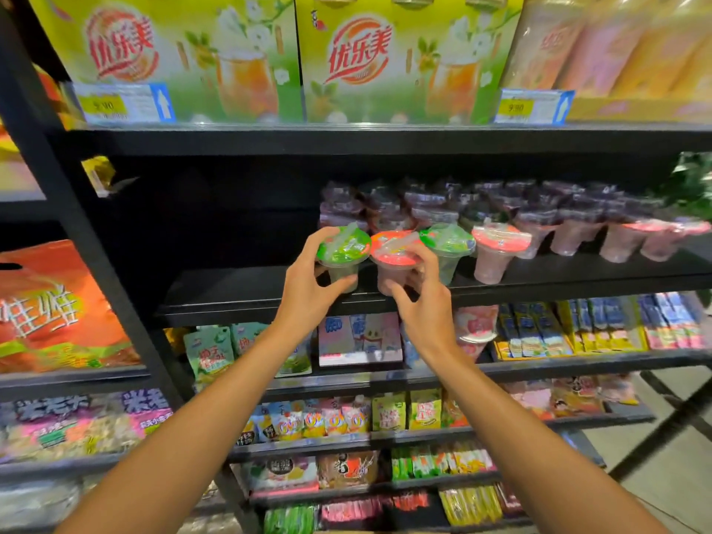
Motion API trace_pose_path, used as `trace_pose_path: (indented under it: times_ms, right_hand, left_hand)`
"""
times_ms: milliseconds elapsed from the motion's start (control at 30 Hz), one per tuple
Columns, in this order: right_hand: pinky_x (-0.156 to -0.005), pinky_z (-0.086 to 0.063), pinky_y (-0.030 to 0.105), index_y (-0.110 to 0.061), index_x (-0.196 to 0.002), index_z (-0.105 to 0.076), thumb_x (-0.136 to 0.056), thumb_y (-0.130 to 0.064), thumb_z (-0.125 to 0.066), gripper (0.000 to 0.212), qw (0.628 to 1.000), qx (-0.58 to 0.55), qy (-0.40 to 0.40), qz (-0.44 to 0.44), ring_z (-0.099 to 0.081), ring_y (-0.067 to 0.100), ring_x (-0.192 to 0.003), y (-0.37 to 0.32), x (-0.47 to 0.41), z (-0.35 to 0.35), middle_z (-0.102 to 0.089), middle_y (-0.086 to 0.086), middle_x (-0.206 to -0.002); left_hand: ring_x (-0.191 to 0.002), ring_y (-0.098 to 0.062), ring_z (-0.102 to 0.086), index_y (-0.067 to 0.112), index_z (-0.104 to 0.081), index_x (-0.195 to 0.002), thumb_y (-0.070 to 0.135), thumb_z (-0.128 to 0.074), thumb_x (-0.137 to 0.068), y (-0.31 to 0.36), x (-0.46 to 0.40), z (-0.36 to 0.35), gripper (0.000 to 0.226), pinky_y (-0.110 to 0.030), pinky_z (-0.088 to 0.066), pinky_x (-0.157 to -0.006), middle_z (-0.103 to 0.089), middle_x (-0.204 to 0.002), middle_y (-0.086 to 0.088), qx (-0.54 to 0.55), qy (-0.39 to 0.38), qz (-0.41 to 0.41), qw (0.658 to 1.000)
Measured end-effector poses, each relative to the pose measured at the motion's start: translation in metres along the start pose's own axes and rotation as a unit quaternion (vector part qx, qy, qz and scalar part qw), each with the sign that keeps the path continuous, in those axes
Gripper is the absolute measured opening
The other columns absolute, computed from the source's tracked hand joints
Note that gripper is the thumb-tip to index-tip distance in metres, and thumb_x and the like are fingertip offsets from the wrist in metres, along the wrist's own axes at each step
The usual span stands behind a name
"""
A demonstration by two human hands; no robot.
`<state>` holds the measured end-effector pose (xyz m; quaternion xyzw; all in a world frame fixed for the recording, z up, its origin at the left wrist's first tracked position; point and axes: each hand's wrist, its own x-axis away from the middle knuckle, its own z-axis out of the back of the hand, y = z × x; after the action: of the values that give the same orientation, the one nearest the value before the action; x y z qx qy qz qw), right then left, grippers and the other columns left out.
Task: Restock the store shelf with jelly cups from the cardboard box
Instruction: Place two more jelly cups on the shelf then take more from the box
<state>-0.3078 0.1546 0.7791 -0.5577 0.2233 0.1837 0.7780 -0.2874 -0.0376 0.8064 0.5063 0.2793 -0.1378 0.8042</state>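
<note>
Two green drink boxes on top shelf read "优乐美". Yellow price tags showed "9.90". Orange bag at left read "哇哇".

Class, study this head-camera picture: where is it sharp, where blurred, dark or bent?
Head view: sharpest around the green-lidded clear jelly cup in the left hand; the stacked cups at the back of the black shelf sit in deep shadow; edges smear, and the black upright post leans from wide-angle distortion.
</note>
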Motion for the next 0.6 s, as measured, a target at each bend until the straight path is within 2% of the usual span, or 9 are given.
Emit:
trace_pose_path:
  times_ms: [167, 267, 467, 600]
  right_hand:
    - [-0.100, -0.050, 0.025, -0.047, -0.148, -0.031, -0.096, -0.016, -0.068, 0.071, 0.999, 0.036, -0.015, 0.005, -0.061, 0.008, -0.121, 0.007, -0.004, -0.001, -0.063, -0.008, -0.131]
    - [-0.099, -0.046, 0.017, -0.048, -0.149, -0.028, -0.097, -0.019, -0.067, 0.071, 0.999, 0.035, -0.025, 0.008, -0.058, 0.002, -0.121, 0.010, -0.005, 0.001, -0.061, -0.008, -0.136]
    - [-0.103, -0.048, 0.021, -0.040, -0.151, -0.029, -0.097, -0.016, -0.067, 0.070, 0.999, 0.031, -0.035, 0.011, -0.058, 0.001, -0.121, 0.015, -0.008, 0.004, -0.060, -0.010, -0.132]
    - [-0.102, -0.048, 0.020, -0.041, -0.151, -0.028, -0.098, -0.016, -0.067, 0.070, 0.999, 0.029, -0.040, 0.013, -0.058, 0.001, -0.120, 0.017, -0.009, 0.004, -0.059, -0.012, -0.130]
  left_hand:
    - [-0.125, -0.001, -0.054, 0.035, -0.043, -0.141, 0.015, -0.082, -0.084, -0.011, -0.003, -0.001, 0.072, -0.034, -0.049, -0.106, -0.053, -0.137, 0.022, -0.034, -0.014, 0.001, 0.999]
    - [-0.124, 0.000, -0.055, 0.039, -0.042, -0.141, 0.018, -0.082, -0.083, -0.012, -0.007, 0.008, 0.073, -0.032, -0.050, -0.104, -0.052, -0.136, 0.026, -0.060, -0.033, -0.006, 0.998]
    - [-0.124, 0.002, -0.053, 0.039, -0.041, -0.141, 0.018, -0.082, -0.083, -0.016, -0.006, 0.018, 0.074, -0.026, -0.052, -0.101, -0.051, -0.135, 0.026, -0.077, -0.059, -0.009, 0.995]
    - [-0.126, 0.001, -0.052, 0.035, -0.042, -0.142, 0.018, -0.082, -0.083, -0.016, -0.006, 0.018, 0.073, -0.024, -0.051, -0.101, -0.050, -0.138, 0.026, -0.069, -0.069, -0.007, 0.995]
